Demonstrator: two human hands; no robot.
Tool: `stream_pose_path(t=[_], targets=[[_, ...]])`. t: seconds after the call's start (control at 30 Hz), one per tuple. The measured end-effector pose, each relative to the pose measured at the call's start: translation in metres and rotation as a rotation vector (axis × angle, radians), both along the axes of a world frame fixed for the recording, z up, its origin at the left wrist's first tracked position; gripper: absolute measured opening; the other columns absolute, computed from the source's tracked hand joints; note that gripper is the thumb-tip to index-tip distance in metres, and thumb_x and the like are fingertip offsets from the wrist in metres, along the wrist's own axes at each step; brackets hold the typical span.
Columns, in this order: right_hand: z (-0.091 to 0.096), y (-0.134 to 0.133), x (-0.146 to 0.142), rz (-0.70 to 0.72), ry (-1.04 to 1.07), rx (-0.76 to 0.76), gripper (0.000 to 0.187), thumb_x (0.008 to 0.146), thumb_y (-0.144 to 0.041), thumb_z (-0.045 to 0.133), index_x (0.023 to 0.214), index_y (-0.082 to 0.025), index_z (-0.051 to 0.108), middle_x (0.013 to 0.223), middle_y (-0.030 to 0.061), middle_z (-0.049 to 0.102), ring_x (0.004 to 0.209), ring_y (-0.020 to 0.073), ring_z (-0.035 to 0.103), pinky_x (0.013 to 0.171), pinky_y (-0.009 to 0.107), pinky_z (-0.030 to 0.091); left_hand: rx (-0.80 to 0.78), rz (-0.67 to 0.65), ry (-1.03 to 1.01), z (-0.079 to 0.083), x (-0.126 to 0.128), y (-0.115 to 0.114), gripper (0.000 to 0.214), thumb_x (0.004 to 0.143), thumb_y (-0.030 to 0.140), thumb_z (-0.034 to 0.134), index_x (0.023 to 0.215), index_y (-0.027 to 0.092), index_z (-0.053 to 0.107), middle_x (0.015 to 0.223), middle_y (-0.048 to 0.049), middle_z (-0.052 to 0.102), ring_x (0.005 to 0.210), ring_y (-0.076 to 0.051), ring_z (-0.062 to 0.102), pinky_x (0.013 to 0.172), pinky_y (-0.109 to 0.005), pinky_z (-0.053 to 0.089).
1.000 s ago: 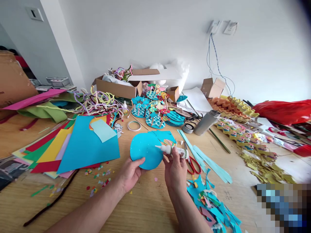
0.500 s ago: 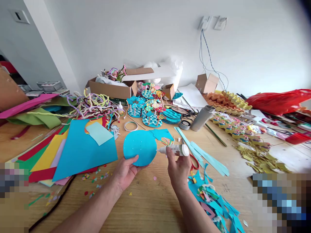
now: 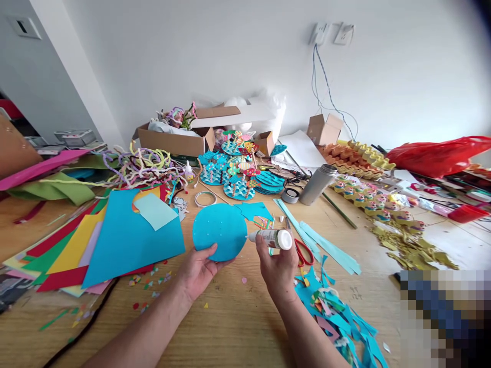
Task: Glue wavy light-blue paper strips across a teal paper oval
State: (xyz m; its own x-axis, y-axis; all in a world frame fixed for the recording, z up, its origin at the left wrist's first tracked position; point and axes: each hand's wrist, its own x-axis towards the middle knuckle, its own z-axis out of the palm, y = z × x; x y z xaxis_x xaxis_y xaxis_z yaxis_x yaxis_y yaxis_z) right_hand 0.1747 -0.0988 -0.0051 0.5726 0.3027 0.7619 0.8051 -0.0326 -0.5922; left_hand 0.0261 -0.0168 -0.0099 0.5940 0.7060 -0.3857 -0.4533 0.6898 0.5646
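Wooden table, white wall; left grip pinches blue disc, right grip clasps glue bottle.

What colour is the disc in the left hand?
Turquoise with small pale dots: the round foam disc in the left hand, head view.

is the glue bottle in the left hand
No, the right hand grips the glue bottle, while the left hand holds the blue foam disc by its near edge.

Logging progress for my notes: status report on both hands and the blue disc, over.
Left hand grips blue foam disc by its near edge. Right hand holds glue bottle, nozzle toward disc's right edge. Red scissors beside right hand, not blocking.
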Motion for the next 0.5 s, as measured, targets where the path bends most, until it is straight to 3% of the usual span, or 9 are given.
stream_pose_path(t=[0.5], targets=[[-0.0021, -0.0007, 0.0003, -0.003, 0.059, -0.02, 0.025, 0.078, -0.04, 0.063, 0.079, -0.019, 0.05, 0.07, 0.0003, 0.055, 0.061, 0.0148, 0.052, 0.057, 0.029, 0.045, 0.007, -0.017, -0.037, 0.0028, -0.001, -0.002, 0.059, 0.082, 0.006, 0.06, 0.137, 0.017, 0.043, 0.122, -0.0159, 0.063, 0.11, -0.033, 0.061, 0.093, -0.059, 0.049]])
